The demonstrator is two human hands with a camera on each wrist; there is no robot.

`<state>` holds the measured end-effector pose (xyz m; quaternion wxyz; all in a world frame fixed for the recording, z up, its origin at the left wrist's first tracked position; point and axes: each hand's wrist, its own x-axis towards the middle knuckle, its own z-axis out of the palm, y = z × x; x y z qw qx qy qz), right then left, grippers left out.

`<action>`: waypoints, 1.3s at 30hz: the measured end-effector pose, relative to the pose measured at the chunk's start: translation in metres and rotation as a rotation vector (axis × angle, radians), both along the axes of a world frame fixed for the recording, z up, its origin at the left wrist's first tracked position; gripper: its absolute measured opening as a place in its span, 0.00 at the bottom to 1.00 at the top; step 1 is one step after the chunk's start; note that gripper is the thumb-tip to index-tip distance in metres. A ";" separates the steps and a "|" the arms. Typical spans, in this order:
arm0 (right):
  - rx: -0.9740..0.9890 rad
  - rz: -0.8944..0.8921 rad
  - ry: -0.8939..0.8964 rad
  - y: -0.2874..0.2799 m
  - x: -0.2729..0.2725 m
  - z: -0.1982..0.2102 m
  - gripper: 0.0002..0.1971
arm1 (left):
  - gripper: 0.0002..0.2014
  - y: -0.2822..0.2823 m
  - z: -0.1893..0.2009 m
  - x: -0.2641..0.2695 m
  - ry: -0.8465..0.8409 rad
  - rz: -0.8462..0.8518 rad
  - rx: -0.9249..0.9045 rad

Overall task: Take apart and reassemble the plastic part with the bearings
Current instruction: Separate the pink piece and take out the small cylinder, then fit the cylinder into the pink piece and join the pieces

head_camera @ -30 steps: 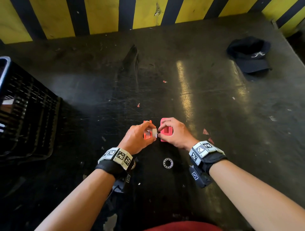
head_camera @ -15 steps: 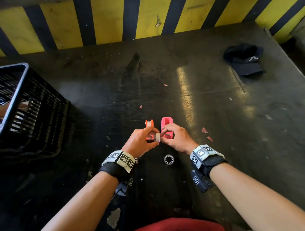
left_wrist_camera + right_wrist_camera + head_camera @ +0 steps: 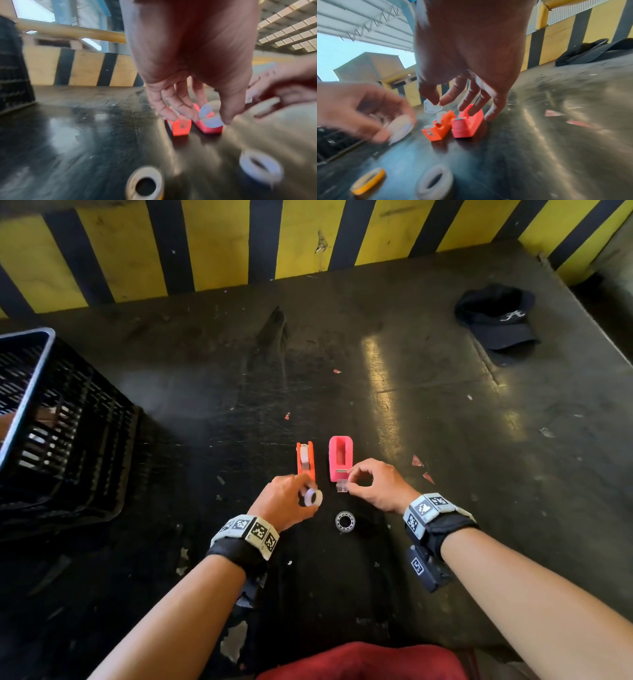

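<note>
An orange plastic part (image 3: 306,460) and a pink plastic part (image 3: 340,457) stand side by side on the dark table. Just in front of the orange part, my left hand (image 3: 308,494) pinches a white ring (image 3: 314,498) between thumb and fingers; the left wrist view shows the white ring (image 3: 210,117) blurred. My right hand (image 3: 346,481) pinches a small clear plastic piece (image 3: 341,486) in front of the pink part, seen in the right wrist view as the clear piece (image 3: 432,108) between thumb and forefinger. A metal bearing (image 3: 345,521) lies flat between my wrists.
A black slatted crate (image 3: 61,433) stands at the left. A dark cap (image 3: 496,320) lies at the back right, before the yellow and black striped wall (image 3: 219,251). A yellow-edged ring (image 3: 368,181) lies on the table near my left wrist. Small red scraps (image 3: 421,467) lie right of my right hand.
My hands were together on the white ring; they have come apart. The left keeps the ring, the right holds the clear piece. Both coloured parts stand uncovered.
</note>
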<state>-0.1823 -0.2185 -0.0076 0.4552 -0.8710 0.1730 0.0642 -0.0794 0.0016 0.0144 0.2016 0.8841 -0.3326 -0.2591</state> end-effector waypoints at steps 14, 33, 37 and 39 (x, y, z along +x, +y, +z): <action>0.030 -0.053 0.165 -0.024 -0.036 -0.025 0.05 | 0.32 -0.041 -0.032 -0.033 -0.117 -0.500 0.309; 0.204 0.009 0.115 -0.016 0.010 0.000 0.04 | 0.21 -0.037 -0.006 0.007 0.334 0.004 -0.298; 0.171 0.070 0.143 -0.013 0.017 0.002 0.05 | 0.22 -0.029 -0.004 0.009 0.345 0.012 -0.305; 0.154 0.095 0.150 -0.011 0.019 0.003 0.06 | 0.22 -0.027 -0.004 0.010 0.335 0.004 -0.292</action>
